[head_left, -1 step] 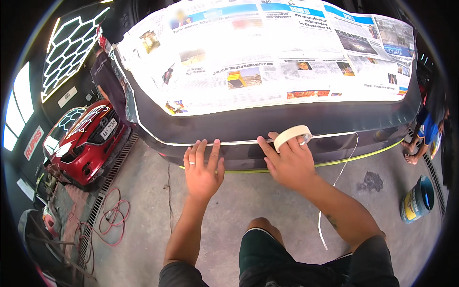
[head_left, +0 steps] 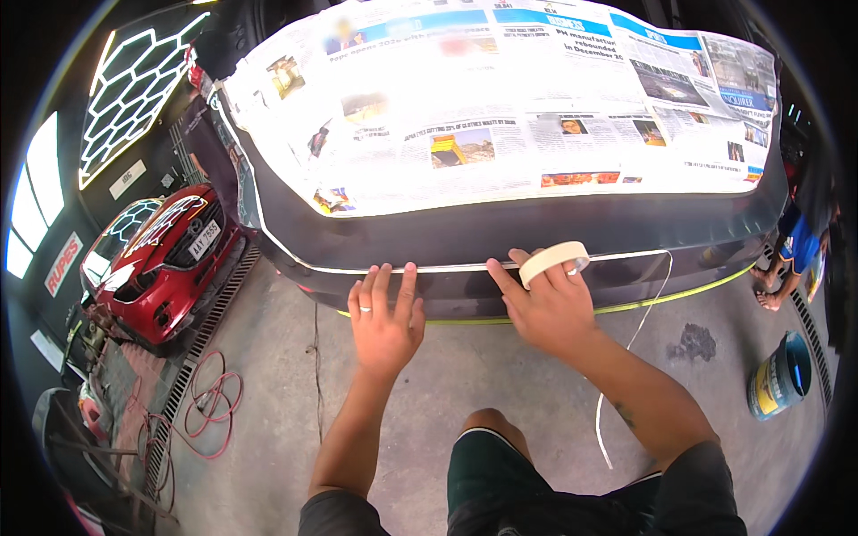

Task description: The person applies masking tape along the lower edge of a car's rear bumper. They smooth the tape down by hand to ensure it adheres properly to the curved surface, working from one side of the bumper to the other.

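Observation:
My left hand [head_left: 386, 320] lies with its fingers stretched out, fingertips against a thin white strip of tape [head_left: 451, 268] that runs along the edge of a dark grey car body panel [head_left: 429, 225]. To its right, my right hand [head_left: 552, 308] carries a cream roll of masking tape [head_left: 547, 259] hooked on its fingers. Its index fingertip touches the same strip. Past this hand the strip continues right, and a loose white length [head_left: 636, 335] hangs down over the bumper toward the floor. Newspaper sheets [head_left: 500, 98] cover the surface above the panel.
A yellow-green line [head_left: 661, 301] follows the bumper's lower edge. At right stands a dark bucket [head_left: 780, 375]; beyond it is a person's blue clothing [head_left: 798, 247]. A red car [head_left: 161, 263], a floor grate [head_left: 192, 362] and a coiled red hose [head_left: 214, 402] are on the left.
Both hands and the roll appear slightly farther right in the picture, along with part of the car. Their hold and contact with the strip look the same.

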The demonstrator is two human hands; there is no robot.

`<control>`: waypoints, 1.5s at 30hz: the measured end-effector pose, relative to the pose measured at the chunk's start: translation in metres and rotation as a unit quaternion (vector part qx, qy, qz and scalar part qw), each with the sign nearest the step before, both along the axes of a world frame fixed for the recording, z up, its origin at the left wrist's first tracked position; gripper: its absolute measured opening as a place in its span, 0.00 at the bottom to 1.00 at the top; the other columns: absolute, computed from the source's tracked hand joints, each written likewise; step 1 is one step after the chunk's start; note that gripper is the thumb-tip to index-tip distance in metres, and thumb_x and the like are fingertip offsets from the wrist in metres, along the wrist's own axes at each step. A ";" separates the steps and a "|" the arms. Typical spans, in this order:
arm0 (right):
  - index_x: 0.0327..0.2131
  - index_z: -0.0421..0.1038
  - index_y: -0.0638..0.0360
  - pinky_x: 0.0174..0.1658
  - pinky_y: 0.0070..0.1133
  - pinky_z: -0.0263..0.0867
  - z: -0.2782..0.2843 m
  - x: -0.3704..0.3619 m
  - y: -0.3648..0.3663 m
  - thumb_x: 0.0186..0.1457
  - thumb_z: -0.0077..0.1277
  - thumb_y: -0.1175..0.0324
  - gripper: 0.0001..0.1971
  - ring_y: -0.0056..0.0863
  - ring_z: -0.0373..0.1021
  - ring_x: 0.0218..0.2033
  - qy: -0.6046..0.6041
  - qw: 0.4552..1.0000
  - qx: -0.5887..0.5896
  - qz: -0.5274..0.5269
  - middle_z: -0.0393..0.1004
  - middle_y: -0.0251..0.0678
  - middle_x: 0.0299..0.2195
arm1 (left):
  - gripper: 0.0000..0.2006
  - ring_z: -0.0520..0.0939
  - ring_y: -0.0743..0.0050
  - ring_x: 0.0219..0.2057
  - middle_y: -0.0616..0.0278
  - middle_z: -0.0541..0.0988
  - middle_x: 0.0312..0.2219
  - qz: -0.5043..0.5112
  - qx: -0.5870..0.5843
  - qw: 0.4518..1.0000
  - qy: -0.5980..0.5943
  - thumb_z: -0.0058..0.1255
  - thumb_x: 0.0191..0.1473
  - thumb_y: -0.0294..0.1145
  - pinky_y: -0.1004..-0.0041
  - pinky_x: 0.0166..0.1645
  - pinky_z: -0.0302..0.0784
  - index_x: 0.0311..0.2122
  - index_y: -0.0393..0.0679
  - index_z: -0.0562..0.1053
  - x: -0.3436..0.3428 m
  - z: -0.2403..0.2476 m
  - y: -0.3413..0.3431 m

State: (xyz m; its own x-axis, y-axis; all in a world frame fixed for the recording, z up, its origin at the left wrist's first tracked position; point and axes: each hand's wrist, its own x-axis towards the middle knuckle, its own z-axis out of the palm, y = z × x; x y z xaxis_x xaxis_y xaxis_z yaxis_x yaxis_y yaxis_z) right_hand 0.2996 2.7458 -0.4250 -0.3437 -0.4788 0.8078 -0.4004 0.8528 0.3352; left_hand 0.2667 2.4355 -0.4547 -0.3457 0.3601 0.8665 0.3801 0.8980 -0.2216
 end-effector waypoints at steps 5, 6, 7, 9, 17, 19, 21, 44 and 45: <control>0.65 0.85 0.48 0.58 0.42 0.72 0.010 0.007 -0.010 0.59 0.69 0.64 0.29 0.44 0.77 0.55 -0.015 1.000 -0.015 0.016 0.82 0.42 0.59 | 0.40 0.75 0.34 0.71 0.42 0.75 0.68 -0.003 0.013 1.000 -0.023 0.71 0.59 0.36 0.38 0.72 0.71 0.77 0.49 0.74 -0.001 -0.009 -0.006; 0.65 0.84 0.49 0.58 0.42 0.72 0.015 0.009 -0.009 0.58 0.69 0.64 0.30 0.44 0.76 0.56 -0.019 1.000 -0.019 0.016 0.82 0.41 0.58 | 0.40 0.75 0.34 0.71 0.42 0.75 0.68 -0.016 0.032 0.999 -0.016 0.71 0.59 0.35 0.38 0.72 0.71 0.77 0.48 0.74 -0.002 -0.006 -0.010; 0.66 0.84 0.49 0.58 0.43 0.72 0.017 0.009 -0.008 0.57 0.70 0.64 0.30 0.44 0.76 0.56 -0.022 0.999 -0.024 0.017 0.82 0.41 0.58 | 0.40 0.75 0.34 0.71 0.42 0.75 0.69 -0.029 0.050 0.998 -0.010 0.72 0.58 0.35 0.38 0.72 0.71 0.77 0.48 0.74 -0.004 -0.002 -0.014; 0.66 0.83 0.49 0.58 0.42 0.71 0.025 0.010 -0.011 0.55 0.73 0.63 0.33 0.43 0.74 0.58 -0.025 0.999 -0.031 0.013 0.81 0.39 0.55 | 0.40 0.76 0.33 0.69 0.41 0.75 0.69 -0.055 0.086 0.995 0.018 0.71 0.57 0.33 0.40 0.72 0.71 0.76 0.45 0.75 -0.008 0.010 -0.032; 0.59 0.86 0.51 0.57 0.43 0.67 0.030 -0.002 -0.016 0.57 0.73 0.62 0.26 0.44 0.71 0.55 -0.060 0.997 -0.043 0.037 0.80 0.37 0.52 | 0.34 0.83 0.46 0.64 0.54 0.82 0.65 0.023 0.010 0.997 -0.072 0.70 0.57 0.29 0.41 0.73 0.71 0.71 0.46 0.79 -0.016 0.039 -0.115; 0.59 0.87 0.50 0.57 0.41 0.70 0.029 0.001 -0.015 0.56 0.73 0.60 0.26 0.41 0.72 0.56 -0.058 0.997 -0.036 0.021 0.82 0.35 0.51 | 0.34 0.82 0.46 0.65 0.54 0.82 0.65 0.030 -0.008 0.997 -0.072 0.70 0.58 0.29 0.41 0.74 0.72 0.71 0.46 0.78 -0.011 0.033 -0.117; 0.58 0.88 0.50 0.55 0.43 0.69 0.023 -0.003 -0.013 0.56 0.73 0.62 0.25 0.42 0.72 0.54 -0.040 0.998 -0.032 0.039 0.81 0.36 0.52 | 0.36 0.81 0.44 0.68 0.52 0.80 0.66 0.034 -0.022 0.997 -0.061 0.70 0.58 0.29 0.40 0.74 0.72 0.73 0.47 0.77 -0.012 0.027 -0.117; 0.60 0.88 0.49 0.56 0.44 0.73 0.020 0.002 -0.011 0.55 0.72 0.64 0.27 0.45 0.74 0.53 -0.012 1.000 0.015 0.010 0.83 0.34 0.50 | 0.39 0.73 0.43 0.75 0.53 0.78 0.68 0.134 -0.179 0.974 -0.025 0.66 0.55 0.29 0.42 0.75 0.70 0.75 0.49 0.76 -0.027 0.065 -0.205; 0.60 0.88 0.49 0.55 0.43 0.71 0.017 0.000 -0.009 0.55 0.73 0.64 0.28 0.45 0.73 0.54 -0.012 1.000 0.015 0.011 0.82 0.35 0.52 | 0.40 0.73 0.41 0.75 0.52 0.78 0.68 0.156 -0.191 0.969 -0.004 0.66 0.55 0.30 0.41 0.75 0.70 0.76 0.49 0.75 -0.025 0.064 -0.206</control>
State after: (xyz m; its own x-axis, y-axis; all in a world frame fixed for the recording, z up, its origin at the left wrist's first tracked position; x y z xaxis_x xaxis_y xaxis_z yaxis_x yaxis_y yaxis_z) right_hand 0.2999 2.7370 -0.4078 -0.3531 -0.5106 0.7840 -0.4268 0.8336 0.3507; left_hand 0.2422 2.2291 -0.3910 -0.4956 0.5301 0.6880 0.1059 0.8231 -0.5579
